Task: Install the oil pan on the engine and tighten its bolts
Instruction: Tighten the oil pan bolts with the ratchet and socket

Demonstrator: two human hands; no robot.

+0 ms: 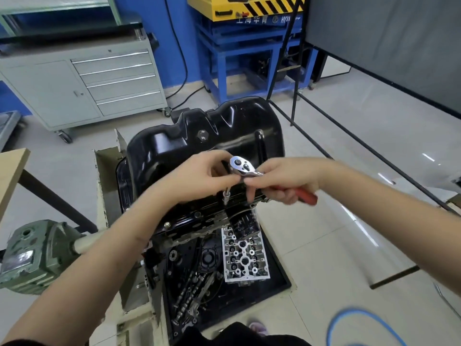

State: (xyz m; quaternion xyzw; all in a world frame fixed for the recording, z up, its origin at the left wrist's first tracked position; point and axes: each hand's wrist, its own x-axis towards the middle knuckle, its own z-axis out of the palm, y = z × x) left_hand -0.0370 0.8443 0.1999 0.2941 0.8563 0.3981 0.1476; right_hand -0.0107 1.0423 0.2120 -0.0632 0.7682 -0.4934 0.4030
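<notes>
The glossy black oil pan (194, 141) sits on top of the inverted engine (189, 228) on its stand. A chrome ratchet (240, 166) with a red handle (306, 194) stands over the pan's near flange, its extension and socket (226, 196) reaching down to the flange edge. My left hand (199, 176) pinches the ratchet head from the left. My right hand (282, 182) grips the handle just behind the head. A bolt head (167, 224) shows on the flange further left.
A black tray (279, 278) on the floor below holds a cylinder head (245, 255), camshafts and small parts. An oil filter (243, 224) hangs under the engine. A grey drawer cabinet (82, 88) stands back left, a blue-and-yellow machine frame (252, 48) behind, a green gearbox (32, 255) at left.
</notes>
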